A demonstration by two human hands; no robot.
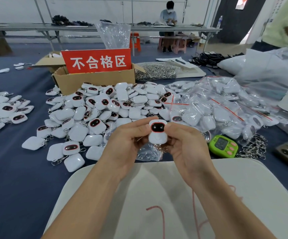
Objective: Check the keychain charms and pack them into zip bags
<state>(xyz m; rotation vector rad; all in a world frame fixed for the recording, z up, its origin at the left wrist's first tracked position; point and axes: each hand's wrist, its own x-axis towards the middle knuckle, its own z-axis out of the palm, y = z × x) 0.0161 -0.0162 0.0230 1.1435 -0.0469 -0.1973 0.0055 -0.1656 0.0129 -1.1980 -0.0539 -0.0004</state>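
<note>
Keychain charm (157, 132): white, dark face toward the camera, held upright between both hands above the table edge.
Left hand (127, 144): at 9 o'clock of it, fingertips clamped on its side.
Right hand (188, 144): at 3 o'clock, fingers pinching the opposite side.
Loose charm pile (95, 114): at 10 o'clock.
Bagged charms (217, 109): at 2 o'clock.

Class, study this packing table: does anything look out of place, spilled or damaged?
Nothing looks damaged. The loose charm pile sprawls across the blue table, some face-down, but that suits sorting. Both the left hand and right hand hold one charm upright, its face lit.
</note>
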